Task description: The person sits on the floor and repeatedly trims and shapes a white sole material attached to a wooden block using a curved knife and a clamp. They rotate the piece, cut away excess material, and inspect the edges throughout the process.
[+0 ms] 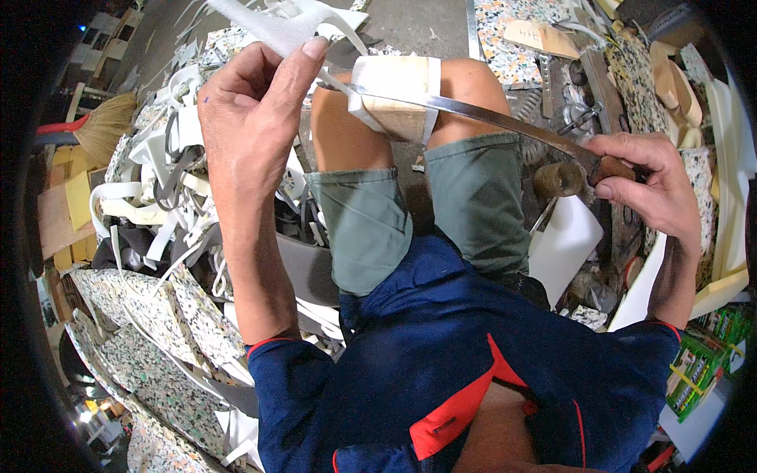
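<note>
"Hands: how are they occupied?"

"A long, narrow steel knife (505, 121) with a brown handle is gripped at right by the right hand (650, 185). A thin white sheet (276, 27) is pinched at far left by the left hand (252, 110), thumb against fingers."

"And the blade?"

"It is extended leftward over a white-topped wooden block (394, 79), propped between bare knees (477, 91); whether contact is made cannot be told."

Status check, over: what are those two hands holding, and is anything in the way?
Left fingers gripping soft-looking white sheet. Right fingers gripping long brown-handled steel blade. Blade crosses white-topped wooden block in view. Bare knees close to block and blade.
</note>
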Demonstrator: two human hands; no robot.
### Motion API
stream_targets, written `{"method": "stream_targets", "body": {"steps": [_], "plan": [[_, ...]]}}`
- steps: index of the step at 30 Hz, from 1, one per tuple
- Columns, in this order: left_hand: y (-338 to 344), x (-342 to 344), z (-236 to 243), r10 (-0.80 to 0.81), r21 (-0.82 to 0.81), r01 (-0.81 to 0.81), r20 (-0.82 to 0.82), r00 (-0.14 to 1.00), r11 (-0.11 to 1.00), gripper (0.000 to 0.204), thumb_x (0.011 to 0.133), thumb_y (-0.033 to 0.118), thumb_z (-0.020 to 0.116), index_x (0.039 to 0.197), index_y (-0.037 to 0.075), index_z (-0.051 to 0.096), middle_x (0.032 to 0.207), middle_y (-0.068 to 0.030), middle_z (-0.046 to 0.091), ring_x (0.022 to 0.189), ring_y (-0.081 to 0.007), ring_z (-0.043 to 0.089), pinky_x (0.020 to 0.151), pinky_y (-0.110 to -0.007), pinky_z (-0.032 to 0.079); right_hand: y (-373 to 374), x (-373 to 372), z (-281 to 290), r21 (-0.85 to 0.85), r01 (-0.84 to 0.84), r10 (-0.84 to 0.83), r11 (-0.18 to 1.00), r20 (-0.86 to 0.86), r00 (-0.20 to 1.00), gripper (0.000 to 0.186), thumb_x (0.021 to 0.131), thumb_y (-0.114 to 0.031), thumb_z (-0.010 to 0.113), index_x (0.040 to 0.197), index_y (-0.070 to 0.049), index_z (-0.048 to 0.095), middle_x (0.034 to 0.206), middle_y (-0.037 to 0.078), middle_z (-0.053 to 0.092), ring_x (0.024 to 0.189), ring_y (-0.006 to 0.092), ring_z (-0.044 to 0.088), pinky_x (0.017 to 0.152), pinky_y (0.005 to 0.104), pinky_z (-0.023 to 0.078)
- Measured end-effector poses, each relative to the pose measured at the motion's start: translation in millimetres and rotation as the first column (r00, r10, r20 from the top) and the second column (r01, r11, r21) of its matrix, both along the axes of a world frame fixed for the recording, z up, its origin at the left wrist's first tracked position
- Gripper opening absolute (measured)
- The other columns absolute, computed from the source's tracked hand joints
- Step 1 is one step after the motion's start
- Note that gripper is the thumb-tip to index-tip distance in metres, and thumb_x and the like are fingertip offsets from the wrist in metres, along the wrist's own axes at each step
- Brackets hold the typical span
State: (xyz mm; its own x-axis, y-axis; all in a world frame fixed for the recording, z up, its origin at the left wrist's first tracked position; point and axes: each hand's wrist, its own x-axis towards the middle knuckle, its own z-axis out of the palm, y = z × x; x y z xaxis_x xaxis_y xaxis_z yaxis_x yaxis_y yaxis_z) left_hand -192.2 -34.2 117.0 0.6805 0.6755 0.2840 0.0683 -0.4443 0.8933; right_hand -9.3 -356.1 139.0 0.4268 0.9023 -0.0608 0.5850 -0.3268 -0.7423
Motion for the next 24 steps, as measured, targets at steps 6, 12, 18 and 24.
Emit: {"method": "stream_targets", "body": {"steps": [6,12,18,24], "plan": [[-2,-1,5,0.000,0.009,0.000,0.006,1.000,1.000,0.030,0.088,0.024,0.076,0.074,0.000,0.066,0.067,0.0041,0.058,0.062,-0.0028,0.046,0.056,-0.021,0.034,-5,0,-5,-0.017,0.035,-0.034,0.999,0.037,0.999,0.039,0.071,-0.008,0.076,0.106,0.006,0.069,0.079,0.011,0.068,0.068,0.0170,0.064,0.067,0.0298,0.049],[2,-3,0,-0.018,-0.016,0.019,0.068,0.998,1.000,0.027,0.087,0.024,0.077,0.077,0.001,0.069,0.070,0.0036,0.060,0.063,-0.0031,0.046,0.058,-0.021,0.033,17,6,-18,0.073,-0.055,0.043,0.996,0.154,0.987,0.041,0.069,-0.008,0.077,0.107,0.004,0.069,0.081,0.013,0.069,0.071,0.0228,0.065,0.068,0.0313,0.049],[12,-8,-5,0.034,-0.077,-0.029,0.068,0.997,0.997,0.024,0.085,0.026,0.079,0.078,0.005,0.068,0.069,0.0042,0.057,0.059,-0.0026,0.040,0.054,-0.021,0.026,-9,0,-18,0.015,-0.003,0.001,1.000,0.154,0.988,0.042,0.068,-0.009,0.078,0.107,0.003,0.069,0.082,0.012,0.067,0.074,0.0226,0.064,0.068,0.0318,0.047],[7,-10,-3,0.065,-0.056,-0.062,0.056,0.996,0.996,0.025,0.085,0.027,0.079,0.086,0.004,0.071,0.070,0.0041,0.057,0.059,-0.0025,0.041,0.054,-0.021,0.026,9,-12,-19,0.063,-0.029,0.009,0.998,0.292,0.956,0.038,0.072,-0.002,0.075,0.109,0.002,0.069,0.082,0.012,0.066,0.072,0.0224,0.062,0.067,0.0319,0.046]]}}
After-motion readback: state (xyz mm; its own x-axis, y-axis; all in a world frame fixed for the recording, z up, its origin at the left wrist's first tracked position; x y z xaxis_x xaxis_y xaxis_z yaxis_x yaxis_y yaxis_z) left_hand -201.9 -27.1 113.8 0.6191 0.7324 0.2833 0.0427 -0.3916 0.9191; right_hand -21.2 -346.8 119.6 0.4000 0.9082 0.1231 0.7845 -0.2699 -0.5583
